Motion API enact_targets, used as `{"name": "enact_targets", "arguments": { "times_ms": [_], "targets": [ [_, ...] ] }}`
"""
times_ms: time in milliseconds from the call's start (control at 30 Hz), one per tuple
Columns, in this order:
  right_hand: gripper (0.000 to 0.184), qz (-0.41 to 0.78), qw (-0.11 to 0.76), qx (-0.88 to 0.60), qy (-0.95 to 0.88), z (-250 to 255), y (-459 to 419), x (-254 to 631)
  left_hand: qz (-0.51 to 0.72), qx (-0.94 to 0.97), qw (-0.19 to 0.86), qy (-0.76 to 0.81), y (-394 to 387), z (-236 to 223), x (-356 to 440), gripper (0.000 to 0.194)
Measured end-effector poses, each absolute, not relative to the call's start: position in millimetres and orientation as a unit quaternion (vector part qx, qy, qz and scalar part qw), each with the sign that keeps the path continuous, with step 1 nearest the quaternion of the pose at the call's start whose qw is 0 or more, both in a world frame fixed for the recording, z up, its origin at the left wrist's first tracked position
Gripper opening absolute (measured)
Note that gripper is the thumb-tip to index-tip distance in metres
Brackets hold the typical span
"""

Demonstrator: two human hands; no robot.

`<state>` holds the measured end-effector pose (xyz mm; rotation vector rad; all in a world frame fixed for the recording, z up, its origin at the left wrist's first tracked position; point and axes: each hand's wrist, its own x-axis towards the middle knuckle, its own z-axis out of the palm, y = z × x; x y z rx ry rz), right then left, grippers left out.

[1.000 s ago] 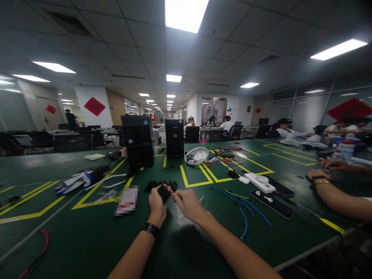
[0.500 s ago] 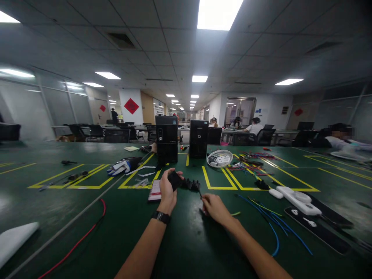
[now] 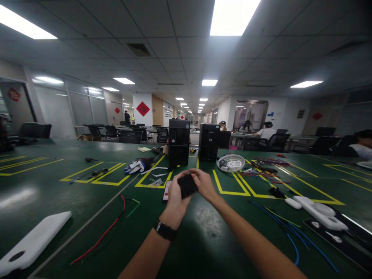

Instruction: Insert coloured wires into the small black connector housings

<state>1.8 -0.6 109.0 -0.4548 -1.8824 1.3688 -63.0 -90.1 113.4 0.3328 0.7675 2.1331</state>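
Note:
A small black block (image 3: 186,186) with a dark face toward me sits in my left hand (image 3: 176,203), its fingers wrapped round the near and left sides. My right hand (image 3: 205,185) has come up against the block's upper right edge, with thumb and fingers closed on it. Both hands are raised over the green table, in the middle of the view. Partly hidden behind my left hand lies a flat pinkish packet (image 3: 166,190). The row of black parts seen earlier on the table is now hidden by my hands.
Two black computer towers (image 3: 179,141) stand ahead. A white basket (image 3: 231,163) lies right of them, near loose wires. Blue cables (image 3: 286,228) and a white device (image 3: 318,213) are at right. Gloves (image 3: 139,166), a red cable (image 3: 100,237) and a white slab (image 3: 36,244) are at left.
My view has turned left. My right hand, which was apart with a thin dark piece in its fingers, has moved up to the black block in my left hand.

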Motion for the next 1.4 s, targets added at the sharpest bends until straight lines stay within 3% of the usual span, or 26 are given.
{"name": "enact_targets", "arguments": {
  "times_ms": [100,233,367,533,600,900,1067,1233,1400],
  "targets": [
    [0.040,0.425,0.405,-0.119,-0.801,101,26,51,0.831,0.064,0.405,0.376,-73,89,-75,0.017],
    [0.056,0.295,0.314,-0.062,-0.900,72,33,97,0.766,0.086,0.453,0.447,-35,54,-52,0.014],
    [0.057,0.226,0.267,-0.130,-0.928,46,53,118,0.731,0.142,0.455,0.489,-12,24,-26,0.027],
    [0.051,0.161,0.232,-0.258,-0.924,23,108,128,0.659,0.412,0.176,0.604,-15,-4,-32,0.034],
    [0.051,0.127,0.207,-0.301,-0.922,15,125,124,0.624,0.460,0.117,0.620,-19,-9,-37,0.034],
    [0.053,0.062,0.145,-0.306,-0.939,6,141,88,0.596,0.449,0.139,0.651,-22,-4,-36,0.037],
    [0.064,0.041,0.138,-0.326,-0.934,14,148,95,0.588,0.448,0.178,0.650,-25,-3,-36,0.043],
    [0.042,-0.028,0.145,-0.515,-0.845,39,186,163,0.578,0.486,0.175,0.632,-25,-4,-31,0.041],
    [0.035,-0.057,0.125,-0.626,-0.768,48,210,227,0.534,0.575,0.163,0.598,-23,-7,-17,0.035]
  ]
}}
